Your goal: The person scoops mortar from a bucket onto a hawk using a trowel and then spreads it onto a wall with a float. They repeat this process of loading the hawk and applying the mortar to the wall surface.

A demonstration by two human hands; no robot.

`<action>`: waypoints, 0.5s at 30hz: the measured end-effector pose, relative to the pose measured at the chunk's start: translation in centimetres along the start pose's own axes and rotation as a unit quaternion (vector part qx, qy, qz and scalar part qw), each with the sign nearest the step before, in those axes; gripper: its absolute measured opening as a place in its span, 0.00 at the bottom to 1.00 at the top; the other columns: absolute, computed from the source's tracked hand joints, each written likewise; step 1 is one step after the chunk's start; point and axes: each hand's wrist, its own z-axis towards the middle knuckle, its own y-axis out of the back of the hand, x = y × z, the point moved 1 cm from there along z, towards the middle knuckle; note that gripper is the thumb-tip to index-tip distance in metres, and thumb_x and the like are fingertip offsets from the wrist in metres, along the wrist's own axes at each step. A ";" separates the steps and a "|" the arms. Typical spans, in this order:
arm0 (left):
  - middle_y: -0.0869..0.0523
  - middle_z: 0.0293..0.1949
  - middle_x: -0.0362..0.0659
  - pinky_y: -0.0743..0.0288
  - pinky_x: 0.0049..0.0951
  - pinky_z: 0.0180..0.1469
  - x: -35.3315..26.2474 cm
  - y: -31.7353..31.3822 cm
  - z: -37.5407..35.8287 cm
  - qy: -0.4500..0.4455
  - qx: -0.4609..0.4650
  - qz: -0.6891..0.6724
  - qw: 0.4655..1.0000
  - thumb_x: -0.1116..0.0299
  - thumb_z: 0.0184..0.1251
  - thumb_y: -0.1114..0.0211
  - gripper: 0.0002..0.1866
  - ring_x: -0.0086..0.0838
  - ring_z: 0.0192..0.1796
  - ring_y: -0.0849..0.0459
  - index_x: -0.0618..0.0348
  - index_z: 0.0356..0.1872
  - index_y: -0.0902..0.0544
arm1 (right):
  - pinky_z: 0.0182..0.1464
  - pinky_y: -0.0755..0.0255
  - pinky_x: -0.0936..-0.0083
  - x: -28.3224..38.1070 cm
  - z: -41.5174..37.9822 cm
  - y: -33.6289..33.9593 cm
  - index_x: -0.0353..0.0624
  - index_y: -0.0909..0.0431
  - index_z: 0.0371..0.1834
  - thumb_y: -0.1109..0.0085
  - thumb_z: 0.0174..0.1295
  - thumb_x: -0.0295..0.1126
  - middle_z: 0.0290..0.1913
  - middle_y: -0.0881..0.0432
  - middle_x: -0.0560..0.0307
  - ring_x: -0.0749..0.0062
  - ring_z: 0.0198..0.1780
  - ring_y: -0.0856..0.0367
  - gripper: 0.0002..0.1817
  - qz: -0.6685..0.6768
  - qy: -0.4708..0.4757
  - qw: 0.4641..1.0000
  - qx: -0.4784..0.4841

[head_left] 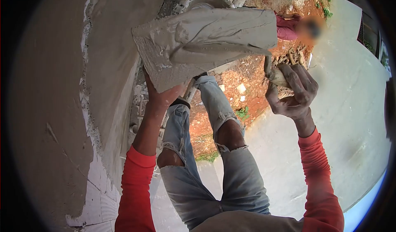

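Apparently a building site; part-plastered wall (53, 96); bare red soil (258, 94).

long red sleeves (324, 182) | faded blue jeans (247, 176), torn, frayed | greyish top (247, 223)

The board (163, 75) partly blocks the bucket (225, 1), with room beside the right knee (231, 134).

The left hand (166, 95) carries a board (152, 65) loaded with grey mortar (231, 25); the right hand (295, 92) grips a trowel (267, 58) by its handle (280, 77), its blade (210, 54) resting on the mortar.
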 end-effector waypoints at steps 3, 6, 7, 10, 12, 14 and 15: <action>0.18 0.60 0.52 0.30 0.51 0.70 1.0 1.2 0.0 -0.046 -0.015 0.089 0.995 0.60 0.58 0.22 0.32 0.49 0.62 0.19 0.57 0.63 0.22 | 0.27 0.29 0.71 0.5 0.9 1.7 0.51 0.29 0.73 0.31 0.42 0.25 0.35 0.15 0.55 0.65 0.25 0.23 0.46 -0.024 -0.020 0.999 0.027; 0.17 0.58 0.55 0.30 0.55 0.70 0.9 2.1 0.1 -0.032 -0.020 0.065 0.997 0.61 0.58 0.23 0.29 0.55 0.62 0.20 0.58 0.60 0.18 | 0.28 0.28 0.72 0.4 1.3 1.9 0.41 0.23 0.62 0.31 0.42 0.23 0.35 0.15 0.54 0.65 0.26 0.22 0.35 -0.002 -0.010 1.000 -0.012; 0.17 0.58 0.55 0.31 0.56 0.69 1.1 2.4 -0.1 -0.023 -0.024 0.055 0.998 0.61 0.57 0.23 0.28 0.57 0.62 0.20 0.58 0.60 0.18 | 0.28 0.28 0.72 0.3 1.1 1.9 0.39 0.22 0.58 0.32 0.43 0.23 0.35 0.15 0.53 0.65 0.26 0.22 0.32 0.010 -0.024 0.999 -0.020; 0.17 0.59 0.56 0.31 0.61 0.69 1.2 2.9 -1.2 -0.023 -0.036 0.067 0.997 0.64 0.57 0.24 0.28 0.59 0.63 0.20 0.59 0.60 0.17 | 0.30 0.28 0.74 0.5 1.2 1.7 0.33 0.18 0.46 0.33 0.46 0.22 0.34 0.15 0.51 0.67 0.27 0.21 0.20 0.048 -0.091 0.995 -0.003; 0.16 0.59 0.56 0.31 0.63 0.68 0.6 4.0 -1.2 -0.048 -0.048 0.121 0.990 0.66 0.57 0.25 0.27 0.60 0.63 0.20 0.59 0.60 0.17 | 0.31 0.28 0.75 0.7 0.2 1.9 0.31 0.18 0.42 0.34 0.48 0.21 0.34 0.15 0.52 0.70 0.27 0.22 0.16 0.107 -0.196 0.975 0.012; 0.16 0.59 0.55 0.30 0.64 0.67 0.9 4.9 -2.0 -0.060 -0.040 0.191 0.979 0.67 0.58 0.27 0.26 0.59 0.62 0.18 0.59 0.60 0.16 | 0.33 0.30 0.80 1.0 -2.4 1.8 0.29 0.17 0.43 0.41 0.63 0.30 0.32 0.17 0.58 0.80 0.29 0.23 0.13 0.258 -0.373 0.891 -0.019; 0.15 0.59 0.54 0.29 0.64 0.67 1.5 5.1 -2.9 -0.060 -0.019 0.222 0.973 0.68 0.58 0.28 0.26 0.58 0.62 0.18 0.59 0.60 0.16 | 0.32 0.31 0.80 1.0 -3.4 1.1 0.31 0.17 0.42 0.44 0.66 0.32 0.30 0.19 0.59 0.80 0.27 0.25 0.13 0.298 -0.423 0.855 -0.037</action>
